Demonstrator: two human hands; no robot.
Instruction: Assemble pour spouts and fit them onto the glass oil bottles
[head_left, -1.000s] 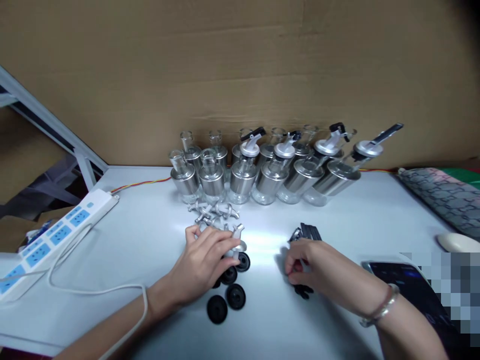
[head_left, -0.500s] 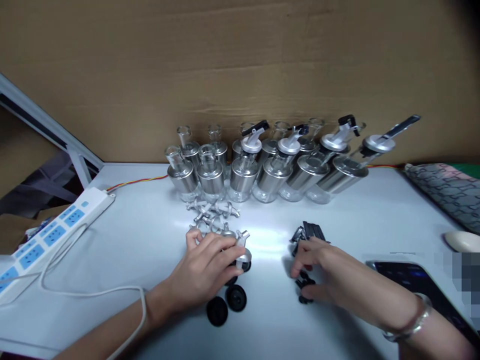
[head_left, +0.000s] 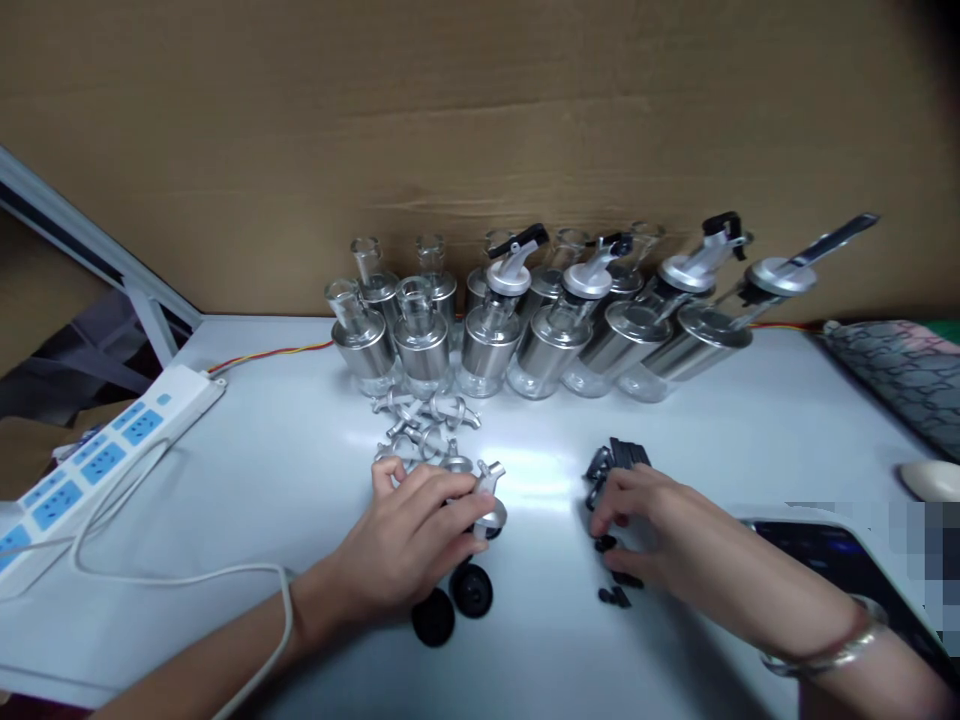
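A silver pour spout [head_left: 489, 500] with a round collar is pinched in the fingers of my left hand [head_left: 420, 525]. Behind that hand lies a pile of similar silver spouts [head_left: 427, 430]. Black round caps [head_left: 472, 590] lie below its fingertips, some partly covered by the hand. To the right, my right hand [head_left: 649, 520] reaches down to the table, thumb and index finger closed about a small black plastic part [head_left: 605, 543]. Other small black pieces [head_left: 615, 597] lie by the thumb, and a cluster of black levers [head_left: 626, 453] sits just beyond the fingers.
Rows of glass bottles with steel sleeves [head_left: 487, 345] stand at the back, several topped with spouts. At left is a power strip [head_left: 112, 460] with a white cable [head_left: 187, 577] crossing my left forearm. A phone [head_left: 825, 560] lies at right, near a patterned cloth [head_left: 892, 370].
My right thumb and index finger have drawn closer together around a small black part, and nearby pieces have shifted. My left hand keeps the spout. The view has shifted slightly.
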